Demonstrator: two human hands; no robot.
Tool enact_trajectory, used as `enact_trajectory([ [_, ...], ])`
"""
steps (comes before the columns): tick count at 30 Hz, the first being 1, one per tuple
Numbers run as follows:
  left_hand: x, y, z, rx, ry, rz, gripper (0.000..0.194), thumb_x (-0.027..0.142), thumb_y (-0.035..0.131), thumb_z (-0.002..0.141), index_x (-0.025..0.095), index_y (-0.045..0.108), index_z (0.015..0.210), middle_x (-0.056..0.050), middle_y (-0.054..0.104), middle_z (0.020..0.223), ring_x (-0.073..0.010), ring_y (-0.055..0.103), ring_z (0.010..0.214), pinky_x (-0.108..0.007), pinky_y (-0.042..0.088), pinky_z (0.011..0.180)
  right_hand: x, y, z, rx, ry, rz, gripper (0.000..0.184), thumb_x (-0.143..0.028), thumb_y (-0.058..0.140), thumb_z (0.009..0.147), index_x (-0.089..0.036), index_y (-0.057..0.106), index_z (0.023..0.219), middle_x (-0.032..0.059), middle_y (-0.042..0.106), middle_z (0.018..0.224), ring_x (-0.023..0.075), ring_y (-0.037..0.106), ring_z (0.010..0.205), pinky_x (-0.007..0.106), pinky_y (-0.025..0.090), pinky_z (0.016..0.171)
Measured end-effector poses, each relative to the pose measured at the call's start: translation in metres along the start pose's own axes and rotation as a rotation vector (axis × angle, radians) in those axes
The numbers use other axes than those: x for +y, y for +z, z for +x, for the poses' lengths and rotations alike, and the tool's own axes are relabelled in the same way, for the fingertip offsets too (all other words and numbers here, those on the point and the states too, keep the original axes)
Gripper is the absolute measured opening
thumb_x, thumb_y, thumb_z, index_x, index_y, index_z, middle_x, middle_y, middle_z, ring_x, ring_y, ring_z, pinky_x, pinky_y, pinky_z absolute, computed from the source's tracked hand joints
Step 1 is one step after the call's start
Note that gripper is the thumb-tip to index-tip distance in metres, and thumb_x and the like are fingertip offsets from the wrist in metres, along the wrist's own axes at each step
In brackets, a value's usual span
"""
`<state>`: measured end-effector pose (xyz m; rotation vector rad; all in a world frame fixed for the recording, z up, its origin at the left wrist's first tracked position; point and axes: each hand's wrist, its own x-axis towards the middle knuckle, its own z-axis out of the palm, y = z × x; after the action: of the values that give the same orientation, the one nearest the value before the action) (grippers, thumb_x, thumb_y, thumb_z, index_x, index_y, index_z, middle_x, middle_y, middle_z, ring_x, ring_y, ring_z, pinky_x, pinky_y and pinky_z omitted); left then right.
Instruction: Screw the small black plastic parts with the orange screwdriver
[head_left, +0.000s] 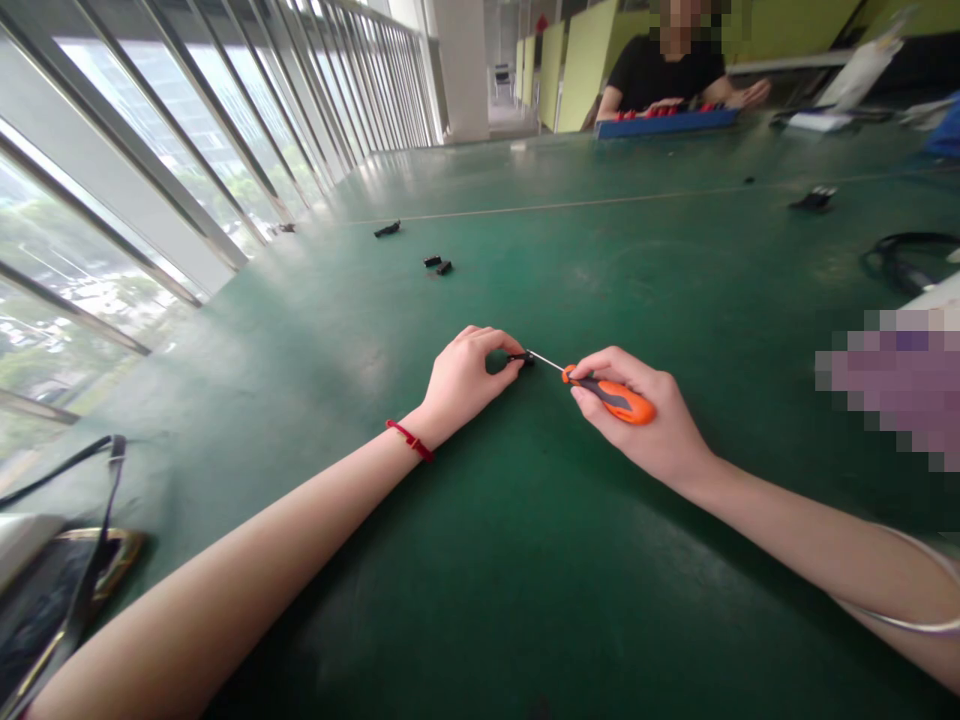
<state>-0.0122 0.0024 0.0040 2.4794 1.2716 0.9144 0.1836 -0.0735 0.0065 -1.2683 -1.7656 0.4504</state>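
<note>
Presently, the near table (525,560) is being crossed by both forearms, and work at the hands is being judged as mid-step. A small black part (516,357) is being pinched between thumb and index finger of the left hand (469,370), low over the table. The tip of an orange-and-grey screwdriver (630,404) is being held at the part; firm contact is not being resolved. No finished result is being shown, so this piece is being counted as incomplete.

Pose: the left wrist is being held low, fingers curled; the screwdriver handle is being clasped by the right hand (652,425), its shaft being pointed leftward.

Farther out, one short black piece (433,261), another short black piece (444,267) and a longer black piece (388,229) are being left untouched; whether they are being counted as done or pending is not being revealed.
</note>
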Motion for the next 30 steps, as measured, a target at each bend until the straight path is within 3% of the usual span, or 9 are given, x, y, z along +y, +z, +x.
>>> enact_trajectory([
  [7, 0.004, -0.002, -0.002, 0.075, 0.084, 0.004, 0.008, 0.022, 0.056, 0.081, 0.019, 0.063, 0.084, -0.002, 0.067, 0.09, -0.0177, 0.057, 0.089, -0.031, 0.046, 0.083, 0.002, -0.002, 0.001, 0.018, -0.095, -0.069, 0.008, -0.025, 0.058, 0.081, -0.022, 0.064, 0.087, 0.0011, 0.071, 0.087, 0.0163, 0.063, 0.075, 0.03, 0.046, 0.073],
  [16, 0.03, -0.001, -0.015, 0.001, 0.251, 0.043, 0.007, 0.022, 0.055, 0.081, 0.019, 0.061, 0.085, -0.002, 0.067, 0.088, -0.0162, 0.058, 0.085, -0.029, 0.045, 0.079, 0.009, 0.0, 0.004, -0.068, -0.109, -0.125, 0.017, -0.022, 0.064, 0.079, -0.023, 0.063, 0.095, 0.0023, 0.068, 0.094, 0.0185, 0.063, 0.083, 0.032, 0.046, 0.077],
  [30, 0.027, -0.002, -0.017, -0.057, 0.254, 0.001, 0.01, 0.028, 0.056, 0.084, 0.02, 0.061, 0.085, -0.002, 0.068, 0.089, -0.0158, 0.058, 0.085, -0.029, 0.045, 0.079, 0.01, -0.002, 0.004, -0.084, -0.175, -0.205, 0.007, -0.021, 0.063, 0.08, -0.022, 0.064, 0.087, 0.0006, 0.07, 0.085, 0.0165, 0.061, 0.073, 0.031, 0.044, 0.072],
])
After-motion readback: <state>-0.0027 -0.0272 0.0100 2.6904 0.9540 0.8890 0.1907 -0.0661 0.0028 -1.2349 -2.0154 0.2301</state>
